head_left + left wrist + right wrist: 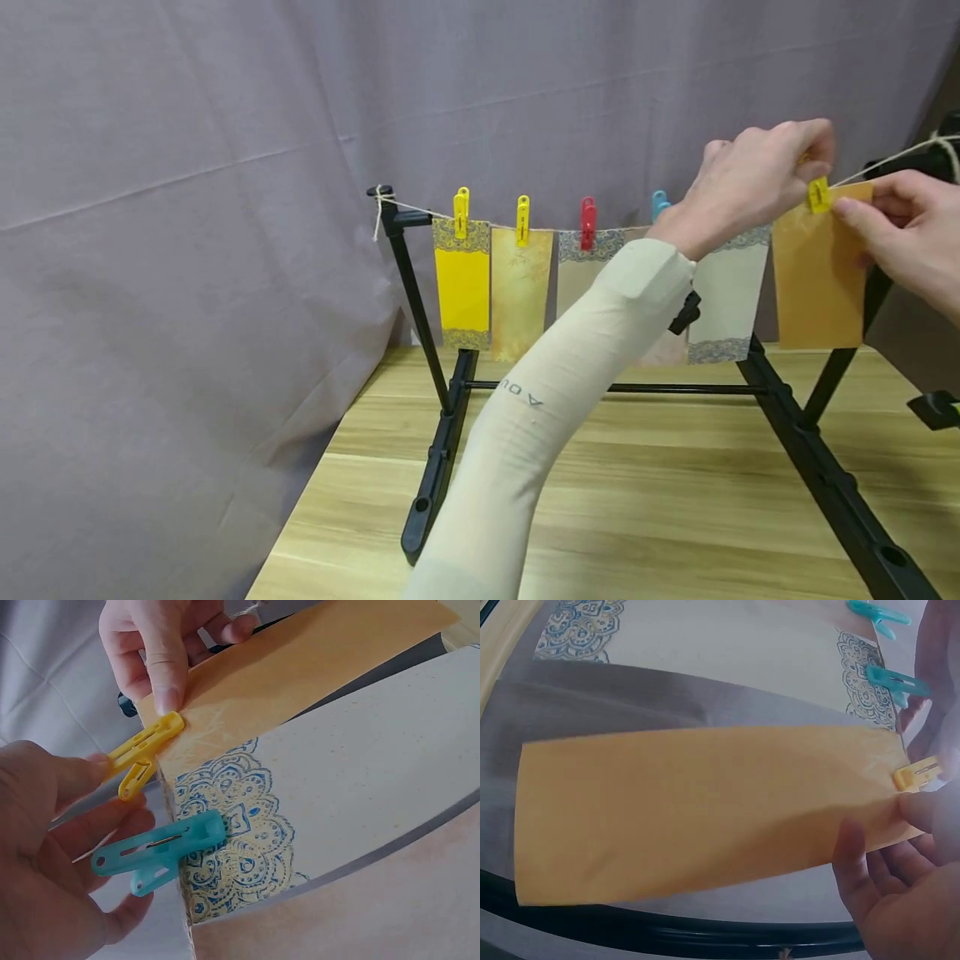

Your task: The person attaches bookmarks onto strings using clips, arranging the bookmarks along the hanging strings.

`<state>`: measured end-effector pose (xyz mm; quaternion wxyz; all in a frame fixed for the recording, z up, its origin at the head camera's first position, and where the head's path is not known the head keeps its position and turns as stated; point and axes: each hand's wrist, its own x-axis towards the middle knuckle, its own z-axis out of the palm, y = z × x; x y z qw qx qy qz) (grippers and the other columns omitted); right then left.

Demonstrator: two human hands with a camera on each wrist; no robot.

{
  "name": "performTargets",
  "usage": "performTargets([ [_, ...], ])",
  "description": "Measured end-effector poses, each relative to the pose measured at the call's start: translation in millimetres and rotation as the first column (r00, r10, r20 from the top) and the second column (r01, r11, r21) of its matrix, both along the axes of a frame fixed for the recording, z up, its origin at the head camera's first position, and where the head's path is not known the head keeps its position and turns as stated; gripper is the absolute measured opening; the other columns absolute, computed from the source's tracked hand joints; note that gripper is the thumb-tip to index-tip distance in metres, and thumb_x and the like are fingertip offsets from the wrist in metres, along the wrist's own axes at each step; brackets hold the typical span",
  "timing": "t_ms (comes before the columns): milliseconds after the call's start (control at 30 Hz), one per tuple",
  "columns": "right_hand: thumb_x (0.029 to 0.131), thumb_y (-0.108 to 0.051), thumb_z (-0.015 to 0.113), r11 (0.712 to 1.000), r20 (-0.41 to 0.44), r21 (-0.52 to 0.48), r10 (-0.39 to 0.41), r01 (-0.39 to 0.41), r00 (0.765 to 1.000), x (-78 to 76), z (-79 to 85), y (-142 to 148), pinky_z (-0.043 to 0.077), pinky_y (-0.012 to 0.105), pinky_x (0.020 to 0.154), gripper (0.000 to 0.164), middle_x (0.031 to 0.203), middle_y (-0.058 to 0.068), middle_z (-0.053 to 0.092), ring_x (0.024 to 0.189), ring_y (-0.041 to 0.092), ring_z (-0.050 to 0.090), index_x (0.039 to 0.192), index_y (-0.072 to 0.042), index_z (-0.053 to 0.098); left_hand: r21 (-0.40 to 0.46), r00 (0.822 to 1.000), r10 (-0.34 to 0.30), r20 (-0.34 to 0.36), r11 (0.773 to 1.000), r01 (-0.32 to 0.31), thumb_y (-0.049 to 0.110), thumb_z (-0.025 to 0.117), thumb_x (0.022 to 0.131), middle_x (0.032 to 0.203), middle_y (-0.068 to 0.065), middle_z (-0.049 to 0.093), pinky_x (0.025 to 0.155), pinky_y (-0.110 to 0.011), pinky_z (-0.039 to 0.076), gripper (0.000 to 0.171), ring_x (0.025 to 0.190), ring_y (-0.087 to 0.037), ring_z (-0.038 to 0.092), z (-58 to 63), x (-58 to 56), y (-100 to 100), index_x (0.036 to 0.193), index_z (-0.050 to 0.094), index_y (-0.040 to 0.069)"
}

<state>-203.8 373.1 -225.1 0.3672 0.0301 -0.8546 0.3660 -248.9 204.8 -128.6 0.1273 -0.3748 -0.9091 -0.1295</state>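
Observation:
My left hand (750,183) pinches the handles of a yellow clothespin (818,195) between thumb and finger. The clothespin's tip is on the top edge of an orange paper card (821,283). At that card's upper right, my right hand (911,229) grips it with the thumb in front and the fingers behind. The right thumbtip lies close beside the clothespin in the left wrist view. Next to the orange card hangs a white card with a blue lace print (360,750), held by a teal clothespin (165,844) near my left fingers.
A string (412,205) runs across a black frame (412,308) on the wooden table (675,483). Farther left hang a yellow card (462,292) and other cards under yellow clothespins (522,221) and a red clothespin (588,223). A grey cloth (187,250) covers the background.

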Motion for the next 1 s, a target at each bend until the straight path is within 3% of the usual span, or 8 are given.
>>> performTargets([
  [67, 0.099, -0.018, 0.057, 1.0, -0.012, -0.009, 0.02, -0.02, 1.0, -0.6, -0.3, 1, 0.039, 0.006, 0.044, 0.024, 0.069, -0.041, 0.046, 0.049, -0.014, 0.046, 0.094, -0.039, 0.046, -0.002, 1.0, -0.003, -0.002, 1.0, 0.003, 0.038, 0.048, 0.102, 0.107, 0.03, 0.059, 0.093, -0.021, 0.028, 0.017, 0.092, 0.008, 0.053, -0.8, 0.9, -1, 0.116, 0.056, 0.043],
  [167, 0.099, -0.02, 0.056, 1.0, -0.004, -0.012, 0.021, -0.021, 1.0, -1.2, -0.8, 1, 0.04, 0.006, 0.044, 0.024, 0.07, -0.042, 0.045, 0.051, -0.015, 0.046, 0.096, -0.04, 0.045, 0.005, 0.999, -0.013, -0.033, 1.0, 0.013, 0.042, 0.048, 0.102, 0.121, 0.034, 0.056, 0.097, -0.021, 0.031, 0.029, 0.1, 0.011, 0.053, -0.7, 2.5, -7, 0.131, 0.049, 0.047],
  [333, 0.098, -0.015, 0.058, 0.997, -0.036, -0.043, 0.059, -0.061, 0.998, -1.1, -5.3, 3, 0.039, 0.007, 0.043, 0.028, 0.072, -0.041, 0.049, 0.051, -0.014, 0.047, 0.097, -0.04, 0.046, 0.025, 0.991, -0.095, -0.099, 0.995, 0.098, 0.038, 0.044, 0.104, 0.129, 0.03, 0.056, 0.079, -0.016, 0.041, 0.033, 0.088, 0.007, 0.054, -2.8, 6.7, -22, 0.136, 0.049, 0.04],
  [467, 0.098, -0.014, 0.056, 0.995, -0.035, -0.061, 0.071, -0.073, 0.997, -1.6, -9.4, 5, 0.04, 0.006, 0.044, 0.029, 0.074, -0.039, 0.05, 0.054, -0.015, 0.048, 0.098, -0.041, 0.046, 0.052, 0.974, -0.148, -0.169, 0.986, 0.159, 0.031, 0.041, 0.105, 0.126, 0.024, 0.061, 0.068, -0.015, 0.041, 0.033, 0.075, 0.003, 0.05, -8.0, 10.7, -36, 0.135, 0.053, 0.033],
  [600, 0.1, -0.017, 0.053, 0.997, 0.008, -0.072, 0.042, -0.041, 0.999, -2.4, -11.9, 8, 0.041, 0.006, 0.046, 0.028, 0.077, -0.037, 0.047, 0.058, -0.015, 0.047, 0.101, -0.043, 0.043, 0.061, 0.951, -0.166, -0.26, 0.98, 0.188, 0.028, 0.038, 0.105, 0.128, 0.021, 0.062, 0.089, -0.009, 0.039, 0.034, 0.092, 0.005, 0.056, -16.0, 13.5, -50, 0.133, 0.055, 0.03],
  [733, 0.099, -0.012, 0.053, 0.991, 0.0, -0.12, 0.056, -0.056, 0.998, -1.2, -16.7, 10, 0.041, 0.007, 0.044, 0.03, 0.075, -0.035, 0.048, 0.059, -0.016, 0.047, 0.099, -0.041, 0.044, 0.106, 0.927, -0.185, -0.327, 0.967, 0.231, 0.026, 0.039, 0.105, 0.131, 0.018, 0.061, 0.108, -0.006, 0.024, 0.032, 0.116, 0.005, 0.055, -27.9, 13.6, -65, 0.131, 0.058, 0.026],
  [1000, 0.102, -0.015, 0.047, 0.996, -0.017, -0.08, -0.044, 0.042, 0.999, 3.5, -25.4, 16, 0.039, 0.004, 0.043, 0.031, 0.078, -0.037, 0.043, 0.062, -0.02, 0.043, 0.1, -0.045, 0.04, 0.221, 0.899, -0.259, -0.354, 0.91, 0.35, 0.02, 0.048, 0.102, 0.125, 0.01, 0.067, 0.105, -0.004, 0.024, 0.028, 0.112, 0.0, 0.058, -44.3, 15.2, -98, 0.125, 0.064, 0.017],
])
